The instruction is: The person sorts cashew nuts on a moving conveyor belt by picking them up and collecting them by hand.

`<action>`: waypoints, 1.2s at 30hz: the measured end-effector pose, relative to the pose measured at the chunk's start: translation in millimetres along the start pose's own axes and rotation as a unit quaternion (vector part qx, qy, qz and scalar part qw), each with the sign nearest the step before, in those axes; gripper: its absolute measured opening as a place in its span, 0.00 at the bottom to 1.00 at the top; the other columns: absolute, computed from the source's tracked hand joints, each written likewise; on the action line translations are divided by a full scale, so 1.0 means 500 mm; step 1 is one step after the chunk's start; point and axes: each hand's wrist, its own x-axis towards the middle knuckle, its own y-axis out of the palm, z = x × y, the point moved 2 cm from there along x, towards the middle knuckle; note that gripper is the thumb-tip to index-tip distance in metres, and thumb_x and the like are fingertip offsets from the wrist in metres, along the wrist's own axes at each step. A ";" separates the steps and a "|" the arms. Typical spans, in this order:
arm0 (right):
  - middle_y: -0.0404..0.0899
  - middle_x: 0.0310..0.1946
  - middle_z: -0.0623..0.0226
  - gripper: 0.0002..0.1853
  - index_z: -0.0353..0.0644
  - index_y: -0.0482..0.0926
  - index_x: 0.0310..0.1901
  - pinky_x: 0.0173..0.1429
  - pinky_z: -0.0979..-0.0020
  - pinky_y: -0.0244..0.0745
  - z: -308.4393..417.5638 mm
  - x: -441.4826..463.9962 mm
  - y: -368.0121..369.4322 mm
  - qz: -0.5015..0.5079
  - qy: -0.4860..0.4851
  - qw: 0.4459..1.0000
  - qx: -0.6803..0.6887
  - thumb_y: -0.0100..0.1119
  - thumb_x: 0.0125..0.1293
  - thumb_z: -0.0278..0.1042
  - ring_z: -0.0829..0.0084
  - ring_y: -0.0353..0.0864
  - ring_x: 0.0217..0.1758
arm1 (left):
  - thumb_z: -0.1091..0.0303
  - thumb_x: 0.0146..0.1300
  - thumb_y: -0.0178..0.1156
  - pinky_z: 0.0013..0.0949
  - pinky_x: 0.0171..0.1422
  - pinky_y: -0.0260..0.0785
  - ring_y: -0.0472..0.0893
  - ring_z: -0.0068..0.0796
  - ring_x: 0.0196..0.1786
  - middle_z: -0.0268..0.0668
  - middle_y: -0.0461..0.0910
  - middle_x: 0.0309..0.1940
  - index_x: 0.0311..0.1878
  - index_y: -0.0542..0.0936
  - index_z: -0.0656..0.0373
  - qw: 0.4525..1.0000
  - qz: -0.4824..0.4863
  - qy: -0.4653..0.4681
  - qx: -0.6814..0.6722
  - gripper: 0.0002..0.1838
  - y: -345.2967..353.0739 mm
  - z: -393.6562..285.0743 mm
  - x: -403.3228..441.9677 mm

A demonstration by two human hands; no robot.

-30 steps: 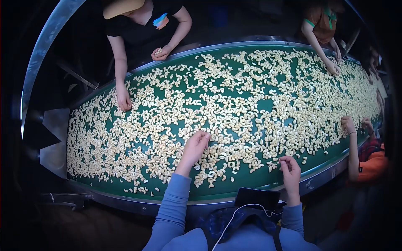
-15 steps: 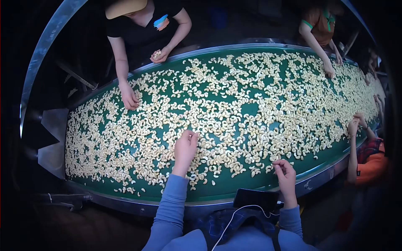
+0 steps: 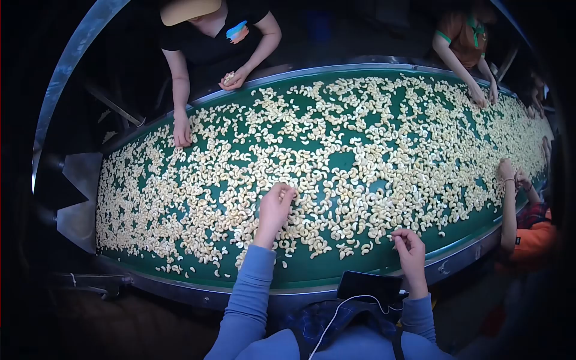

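Pale cashew nuts (image 3: pixel 372 198) lie scattered over a green conveyor belt (image 3: pixel 324 270). My left hand (image 3: pixel 276 207) is over the nuts near the middle of the belt, its fingers curled together at the tips; whatever they may hold is too small to make out. Lower right, my right hand (image 3: pixel 410 249) hovers at the belt's near edge, with thumb and fingertips pinched close together. Anything between those fingertips cannot be made out. A few nuts lie just left of it.
Across the belt a person in a black shirt (image 3: pixel 210 45) reaches in, nuts in one palm. Another person (image 3: pixel 465 39) works at the far right; an orange sleeve (image 3: pixel 533 240) is at the near right. A black device (image 3: pixel 369 285) with a white cable lies before me. Metal chutes (image 3: pixel 78 228) stand left.
The nuts have shifted left along the belt. My left hand moved left, then slightly right again; my right hand moved slightly left and stays pinched. The person opposite has moved a reaching hand.
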 end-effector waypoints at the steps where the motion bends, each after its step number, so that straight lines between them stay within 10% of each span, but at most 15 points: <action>1: 0.80 0.32 0.72 0.06 0.35 0.82 0.43 0.38 0.80 0.71 0.005 0.009 -0.003 0.004 -0.004 1.000 -0.003 0.57 0.69 0.24 0.85 0.75 0.32 | 0.60 0.68 0.60 0.41 0.36 0.73 0.83 0.42 0.31 0.45 0.84 0.30 0.45 0.79 0.57 0.994 -0.010 0.015 0.112 0.11 0.007 -0.043 -0.002; 5: 0.81 0.33 0.71 0.06 0.35 0.82 0.43 0.37 0.80 0.72 0.002 0.025 -0.028 0.022 -0.013 0.999 -0.030 0.56 0.69 0.24 0.84 0.76 0.32 | 0.61 0.65 0.60 0.50 0.42 0.73 0.83 0.54 0.37 0.50 0.83 0.30 0.44 0.78 0.62 0.979 -0.015 0.000 0.206 0.13 0.042 -0.019 0.016; 9: 0.81 0.35 0.70 0.07 0.36 0.80 0.46 0.41 0.79 0.73 -0.006 0.029 -0.045 0.059 0.046 0.995 0.069 0.56 0.71 0.26 0.83 0.77 0.34 | 0.56 0.66 0.62 0.43 0.39 0.75 0.84 0.41 0.33 0.47 0.84 0.29 0.42 0.78 0.65 0.998 0.035 -0.020 0.049 0.18 0.008 -0.010 -0.014; 12: 0.82 0.40 0.66 0.09 0.35 0.78 0.48 0.46 0.77 0.75 0.000 0.033 -0.028 0.129 0.120 0.969 0.172 0.55 0.72 0.28 0.79 0.79 0.38 | 0.59 0.73 0.53 0.21 0.21 0.53 0.66 0.17 0.19 0.32 0.75 0.26 0.49 0.74 0.58 0.884 0.168 -0.137 -0.413 0.13 0.039 -0.008 -0.055; 16: 0.76 0.56 0.53 0.17 0.31 0.70 0.59 0.69 0.61 0.69 0.022 0.037 0.068 0.178 0.276 0.824 0.462 0.44 0.77 0.34 0.63 0.74 0.64 | 0.59 0.74 0.50 0.21 0.25 0.56 0.69 0.18 0.27 0.34 0.74 0.33 0.45 0.72 0.57 0.819 0.133 -0.087 -0.551 0.11 0.182 -0.102 -0.134; 19: 0.78 0.51 0.58 0.14 0.34 0.73 0.53 0.66 0.61 0.72 -0.044 0.047 0.098 0.250 0.318 0.644 0.649 0.45 0.76 0.36 0.64 0.76 0.58 | 0.62 0.75 0.48 0.24 0.41 0.66 0.74 0.22 0.36 0.35 0.77 0.37 0.42 0.75 0.61 0.869 0.201 0.067 -0.447 0.12 0.265 -0.192 -0.181; 23: 0.78 0.42 0.59 0.12 0.35 0.74 0.44 0.50 0.69 0.80 -0.070 0.055 0.014 0.097 0.424 0.566 0.700 0.46 0.75 0.36 0.67 0.80 0.43 | 0.65 0.73 0.52 0.29 0.47 0.71 0.79 0.26 0.40 0.36 0.81 0.35 0.37 0.80 0.66 0.929 0.157 0.122 -0.313 0.14 0.264 -0.236 -0.169; 29: 0.82 0.44 0.53 0.17 0.33 0.80 0.45 0.59 0.63 0.75 0.058 0.037 -0.383 0.511 0.008 0.827 0.235 0.50 0.75 0.41 0.60 0.82 0.51 | 0.65 0.70 0.59 0.30 0.35 0.73 0.80 0.26 0.27 0.38 0.81 0.28 0.39 0.82 0.64 0.980 0.153 -0.025 -0.127 0.11 0.221 -0.148 -0.156; 32: 0.84 0.45 0.61 0.13 0.31 0.82 0.46 0.60 0.69 0.73 0.053 0.080 -0.439 0.400 0.124 0.908 0.012 0.54 0.73 0.33 0.72 0.82 0.51 | 0.67 0.68 0.60 0.32 0.35 0.71 0.80 0.32 0.29 0.39 0.81 0.28 0.36 0.82 0.64 0.991 0.101 0.073 -0.052 0.09 0.254 -0.201 -0.145; 36: 0.77 0.32 0.67 0.09 0.40 0.85 0.45 0.41 0.72 0.74 0.024 0.187 -0.323 0.118 -0.053 0.974 -0.188 0.62 0.64 0.28 0.74 0.78 0.34 | 0.67 0.64 0.61 0.42 0.51 0.70 0.79 0.43 0.46 0.42 0.80 0.43 0.48 0.79 0.59 0.943 0.057 0.323 0.060 0.11 0.397 -0.339 -0.113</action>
